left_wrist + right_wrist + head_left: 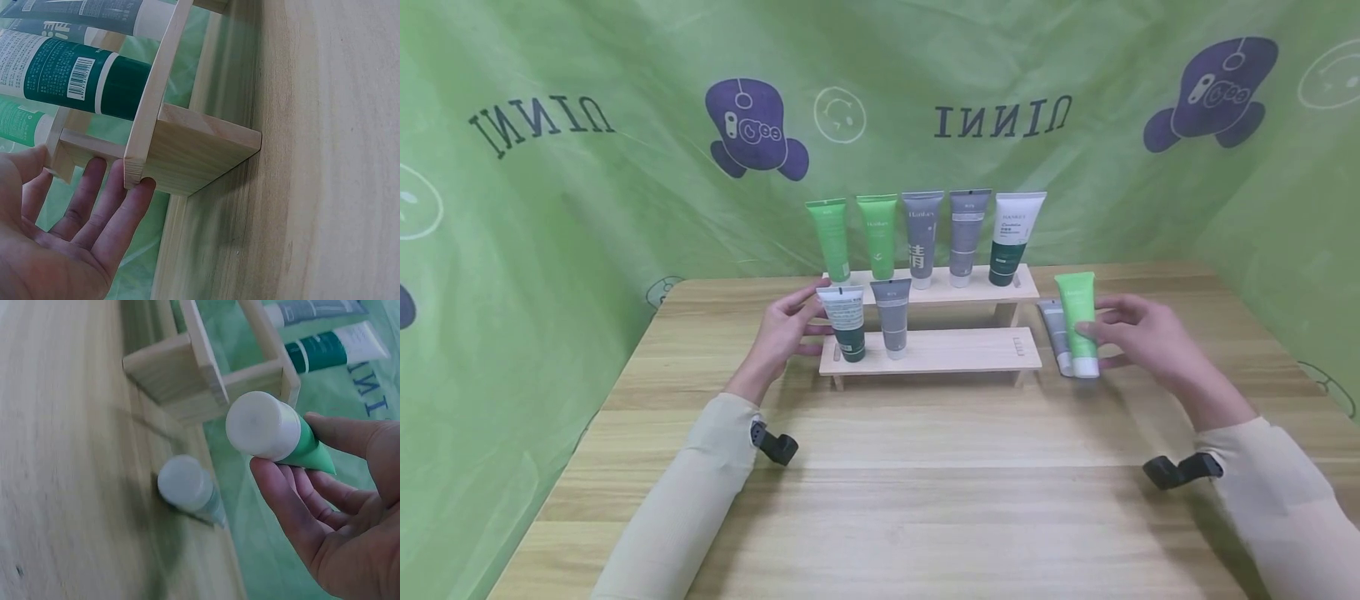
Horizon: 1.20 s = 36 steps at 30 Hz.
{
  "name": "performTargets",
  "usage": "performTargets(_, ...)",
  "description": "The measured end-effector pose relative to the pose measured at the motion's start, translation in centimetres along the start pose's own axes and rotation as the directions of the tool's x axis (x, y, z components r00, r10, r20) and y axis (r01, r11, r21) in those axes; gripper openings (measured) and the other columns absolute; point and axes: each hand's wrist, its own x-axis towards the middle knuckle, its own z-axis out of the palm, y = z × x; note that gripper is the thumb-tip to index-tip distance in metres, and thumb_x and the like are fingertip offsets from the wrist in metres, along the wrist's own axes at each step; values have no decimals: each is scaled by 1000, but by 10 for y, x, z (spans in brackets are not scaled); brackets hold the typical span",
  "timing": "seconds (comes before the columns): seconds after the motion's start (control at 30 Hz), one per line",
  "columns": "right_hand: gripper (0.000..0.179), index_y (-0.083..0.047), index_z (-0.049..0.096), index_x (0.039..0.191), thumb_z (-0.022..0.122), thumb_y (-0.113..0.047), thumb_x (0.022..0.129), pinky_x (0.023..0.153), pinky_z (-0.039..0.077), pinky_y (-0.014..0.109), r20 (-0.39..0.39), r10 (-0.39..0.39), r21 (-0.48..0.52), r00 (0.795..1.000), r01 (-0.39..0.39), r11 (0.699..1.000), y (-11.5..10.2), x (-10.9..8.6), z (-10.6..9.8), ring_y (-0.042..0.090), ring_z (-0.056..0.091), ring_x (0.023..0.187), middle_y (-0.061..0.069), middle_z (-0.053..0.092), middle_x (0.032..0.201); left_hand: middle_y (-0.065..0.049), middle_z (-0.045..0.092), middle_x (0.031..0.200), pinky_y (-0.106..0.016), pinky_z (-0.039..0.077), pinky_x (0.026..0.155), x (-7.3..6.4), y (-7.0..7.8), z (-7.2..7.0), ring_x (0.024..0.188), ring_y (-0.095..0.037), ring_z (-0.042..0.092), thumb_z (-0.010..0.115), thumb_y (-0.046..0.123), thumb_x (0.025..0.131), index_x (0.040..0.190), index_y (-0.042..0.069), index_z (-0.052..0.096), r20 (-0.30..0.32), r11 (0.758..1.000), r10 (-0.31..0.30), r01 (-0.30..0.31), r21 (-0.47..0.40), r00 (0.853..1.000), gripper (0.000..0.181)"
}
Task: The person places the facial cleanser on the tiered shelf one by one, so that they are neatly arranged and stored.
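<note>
My right hand (1138, 333) pinches a light green squeeze tube (1078, 312) between thumb and fingers, its white cap downward. In the right wrist view that cap (256, 425) faces the camera. Beside it a grey tube (1057, 333) lies on the table. My left hand (782, 329) touches the left end of a two-tier wooden stand (955, 350), its fingertips (140, 187) against the board edge. On the lower tier, a white and dark green tube (847, 325) and a grey tube (892, 321) stand on their caps at the left.
Several tubes line the upper tier: a green tube (831, 237) at the left end, grey ones in the middle, a white and green tube (1015, 233) at the right. The wooden table (880, 500) extends toward me. A green printed curtain (880, 50) hangs behind.
</note>
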Motion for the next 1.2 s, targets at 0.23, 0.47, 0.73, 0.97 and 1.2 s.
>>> performTargets(0.23,65,5,39,145,72,-23,96,75,63,40,-54,-108,47,993,111,993,-21,-9,17,4,65,88,25,49,129,-19,64,126,-46,63,73,0,1,0,101,-34,70,62,38,101,145,29,55,0,1000,0,0,-2,1000,46)
performTargets(0.47,60,4,41,143,72,-15,95,75,63,39,-45,-167,62,985,169,984,-39,-11,37,4,66,91,24,54,126,-19,65,124,-46,63,72,1,0,0,104,-38,69,63,39,100,145,29,56,-1,1000,5,-5,-9,1000,46)
performTargets(0.73,53,6,47,136,74,-6,92,73,63,32,-57,-317,49,947,319,946,-55,-11,63,10,66,91,23,59,119,-19,65,124,-46,63,72,1,0,0,101,-36,70,63,39,100,145,28,55,-3,1000,9,-9,-10,1000,47)
performTargets(0.97,47,1,53,130,76,-3,89,81,57,21,-68,-436,2,897,438,899,-62,-7,86,23,66,94,17,64,114,-19,64,124,-46,63,72,1,0,0,98,-32,71,63,39,100,145,28,56,-4,1000,4,-4,-14,1000,47)
performTargets(1.2,48,0,53,129,77,1,87,85,55,21,-75,-488,42,869,492,870,-64,-2,105,26,66,95,15,65,113,-19,64,126,-47,63,72,2,0,0,95,-29,72,63,36,100,145,28,56,-8,1000,-8,7,-19,1000,46)
